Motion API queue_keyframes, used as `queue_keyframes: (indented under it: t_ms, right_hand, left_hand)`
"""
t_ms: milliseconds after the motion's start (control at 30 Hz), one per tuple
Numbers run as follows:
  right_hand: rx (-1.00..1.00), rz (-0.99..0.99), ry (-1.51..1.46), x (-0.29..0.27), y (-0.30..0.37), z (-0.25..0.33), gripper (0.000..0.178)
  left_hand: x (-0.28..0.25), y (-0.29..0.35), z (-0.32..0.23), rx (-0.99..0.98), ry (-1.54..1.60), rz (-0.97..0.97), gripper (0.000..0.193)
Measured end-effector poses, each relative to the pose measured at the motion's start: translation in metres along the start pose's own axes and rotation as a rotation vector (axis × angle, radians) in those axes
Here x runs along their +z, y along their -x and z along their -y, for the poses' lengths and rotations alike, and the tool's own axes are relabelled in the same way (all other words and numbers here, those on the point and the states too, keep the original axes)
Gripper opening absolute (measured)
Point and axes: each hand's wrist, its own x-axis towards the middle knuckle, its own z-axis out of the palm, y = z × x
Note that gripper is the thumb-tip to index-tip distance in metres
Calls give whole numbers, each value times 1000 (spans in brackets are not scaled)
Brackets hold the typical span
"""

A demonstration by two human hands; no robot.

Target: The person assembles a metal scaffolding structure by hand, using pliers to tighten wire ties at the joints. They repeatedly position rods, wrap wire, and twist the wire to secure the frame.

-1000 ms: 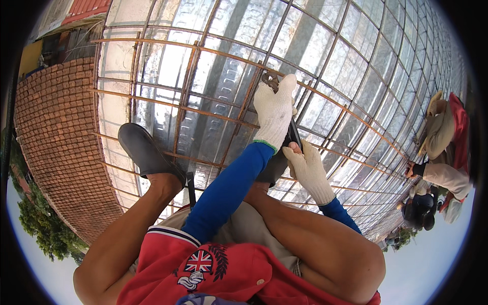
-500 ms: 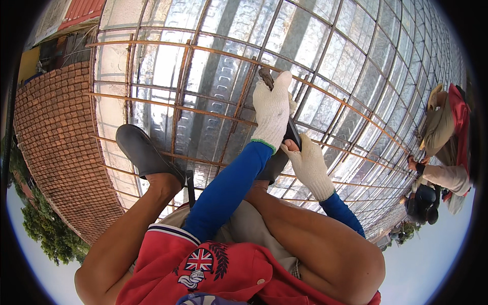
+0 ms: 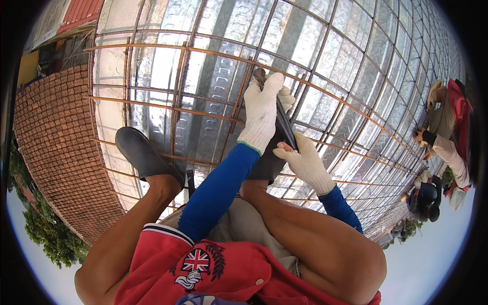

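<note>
One tool (image 3: 286,127) is right of the left shoe (image 3: 144,152). Two hands: the right hand (image 3: 309,163) has its grip closed on it; the left hand's (image 3: 260,113) curls, around what I can't tell. They're farther apart than before.

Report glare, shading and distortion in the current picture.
Head view: glare whitens patches of the metal sheeting, with darker bands between; head view: the fisheye bows the long rusty bar and leaves black corners; head view: the black tool shows little detail.

free: over rebar mesh (image 3: 175,108), between clog (image 3: 144,155) and left hand (image 3: 260,109) | blocked: metal deck (image 3: 216,76) beneath
</note>
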Motion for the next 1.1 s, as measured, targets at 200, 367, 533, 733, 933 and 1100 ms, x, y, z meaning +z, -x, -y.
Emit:
queue_keyframes:
  t_ms: [200, 367, 533, 733, 933, 1100]
  right_hand:
    - [305, 133, -215, -13, 6, 41, 21]
    - [377, 335, -617, -16, 3, 5, 33]
    - [560, 551, -846, -29, 1, 22, 44]
    - [163, -89, 453, 3, 11, 47, 53]
    - [562, 326, -496, -18, 4, 48, 21]
    - [477, 283, -334, -19, -3, 56, 20]
  left_hand:
    - [11, 5, -8, -6, -102, -122, 33]
    - [1, 5, -12, 20, -237, 3, 28]
    - [0, 5, -9, -109, 122, 53, 27]
    - [16, 5, -8, -9, -159, -153, 26]
    - [-5, 7, -8, -53, -77, 43, 38]
    - [-12, -17, 11, 133, -261, -87, 33]
